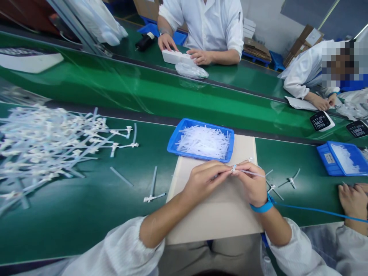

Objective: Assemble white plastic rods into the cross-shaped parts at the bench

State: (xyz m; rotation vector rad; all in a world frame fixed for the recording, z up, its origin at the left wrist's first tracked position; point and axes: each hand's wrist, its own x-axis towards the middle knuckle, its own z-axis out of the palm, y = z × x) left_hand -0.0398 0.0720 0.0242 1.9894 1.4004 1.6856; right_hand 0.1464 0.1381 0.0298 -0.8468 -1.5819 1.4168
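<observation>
As your left hand (205, 176) and right hand (254, 188) pinch the white connector (234, 168), you seem to be fitting its tube (253, 173); next likely needs steady pushing

Comprises a small white connector (234, 168) with pale blue detail and a thin translucent tube (253, 174) angled rightward; sits pinched between left hand (204, 175) and right hand (254, 184)
</observation>
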